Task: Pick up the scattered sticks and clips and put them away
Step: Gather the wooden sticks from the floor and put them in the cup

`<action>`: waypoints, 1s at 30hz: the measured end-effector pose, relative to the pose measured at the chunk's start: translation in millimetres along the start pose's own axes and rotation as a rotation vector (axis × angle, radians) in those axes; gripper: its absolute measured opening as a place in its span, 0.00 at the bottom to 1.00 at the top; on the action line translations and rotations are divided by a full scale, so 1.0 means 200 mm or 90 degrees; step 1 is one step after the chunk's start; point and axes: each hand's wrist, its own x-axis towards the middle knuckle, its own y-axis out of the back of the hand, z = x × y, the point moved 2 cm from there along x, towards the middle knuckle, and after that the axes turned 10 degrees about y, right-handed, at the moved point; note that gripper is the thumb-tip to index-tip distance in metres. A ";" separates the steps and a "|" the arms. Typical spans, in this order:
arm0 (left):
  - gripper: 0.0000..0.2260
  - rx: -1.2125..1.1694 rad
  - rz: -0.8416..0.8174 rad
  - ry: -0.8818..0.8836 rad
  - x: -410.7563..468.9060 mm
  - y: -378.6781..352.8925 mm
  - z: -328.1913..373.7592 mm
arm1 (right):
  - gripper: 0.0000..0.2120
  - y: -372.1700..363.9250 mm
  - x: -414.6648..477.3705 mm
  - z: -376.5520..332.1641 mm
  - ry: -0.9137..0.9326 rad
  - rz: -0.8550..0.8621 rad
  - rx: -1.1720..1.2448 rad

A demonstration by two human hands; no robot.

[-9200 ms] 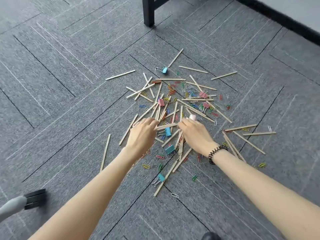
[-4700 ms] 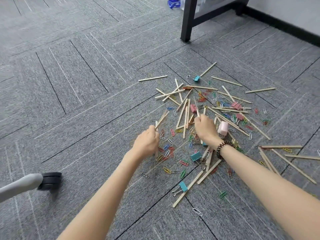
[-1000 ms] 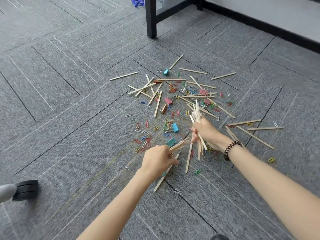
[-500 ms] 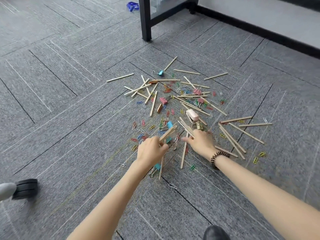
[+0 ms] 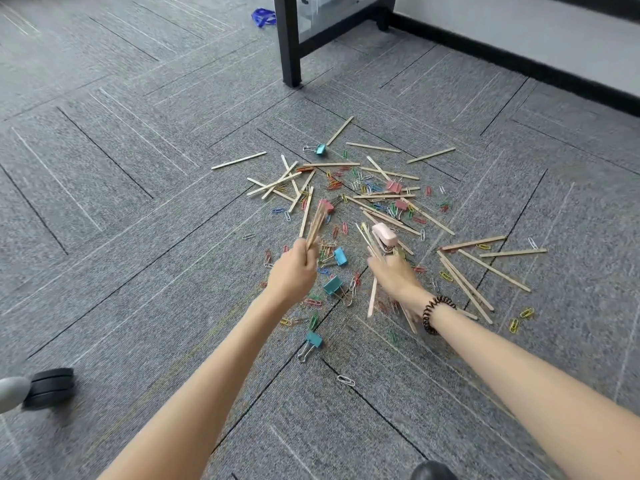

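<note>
Sticks (image 5: 239,160) and coloured paper clips (image 5: 526,312) lie scattered on the grey carpet floor (image 5: 138,209), mostly ahead of both hands and to the right of the right hand. The left hand (image 5: 292,271) is closed in a fist around a bundle of sticks (image 5: 317,225) that points up and forward. The right hand (image 5: 394,275) is low over the floor and blurred; its grasp cannot be determined. A pink stapler-like item (image 5: 384,233) lies just ahead of it. A teal binder clip (image 5: 339,256) lies between the hands.
</note>
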 end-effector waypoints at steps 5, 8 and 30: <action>0.08 -0.084 0.029 0.021 0.15 0.05 0.07 | 0.10 0.05 0.13 -0.10 0.047 -0.011 0.072; 0.09 -0.005 0.096 0.031 0.28 0.06 0.08 | 0.17 0.08 0.23 -0.16 0.056 -0.013 0.155; 0.10 0.191 0.194 0.110 0.64 0.01 0.06 | 0.12 0.28 0.70 -0.05 0.129 0.010 -0.382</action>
